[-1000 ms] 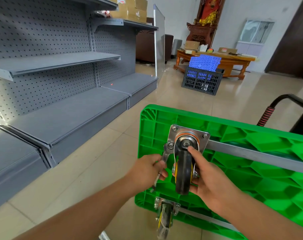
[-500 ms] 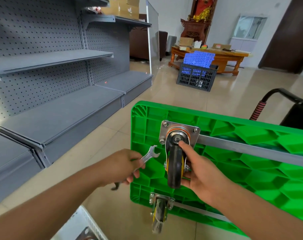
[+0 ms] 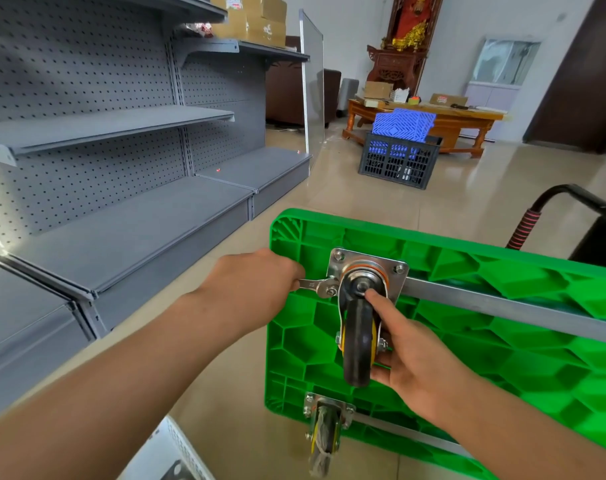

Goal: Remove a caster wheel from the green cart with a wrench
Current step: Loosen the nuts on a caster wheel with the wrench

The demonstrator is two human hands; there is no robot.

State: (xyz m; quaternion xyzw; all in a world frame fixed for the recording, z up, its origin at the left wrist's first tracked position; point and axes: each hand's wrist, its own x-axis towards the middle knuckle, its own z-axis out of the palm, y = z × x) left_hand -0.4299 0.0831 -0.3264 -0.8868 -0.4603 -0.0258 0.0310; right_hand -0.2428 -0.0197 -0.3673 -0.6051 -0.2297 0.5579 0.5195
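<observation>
Caster [image 3: 358, 336] is sitting on the upturned cart [image 3: 468, 306], its plate bolted at the near corner. Left hand [image 3: 256, 285] is gripping the wrench [image 3: 315, 285], whose head is sitting on the plate's lower-left bolt. Right hand [image 3: 409, 355] is clasping the wheel, steadying it. Loosening looks underway; next probably calls for swinging the handle while the caster is kept from swivelling.

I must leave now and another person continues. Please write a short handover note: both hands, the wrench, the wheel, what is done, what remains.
Left hand grips the wrench, its head on the lower-left bolt of the mounting plate.
Right hand holds the caster wheel, thumb near the swivel.
Green cart lies with its underside facing the person.
Done: wrench seated.
Left: the plate is still on the cart; loosen its bolts and lift the caster off.
</observation>
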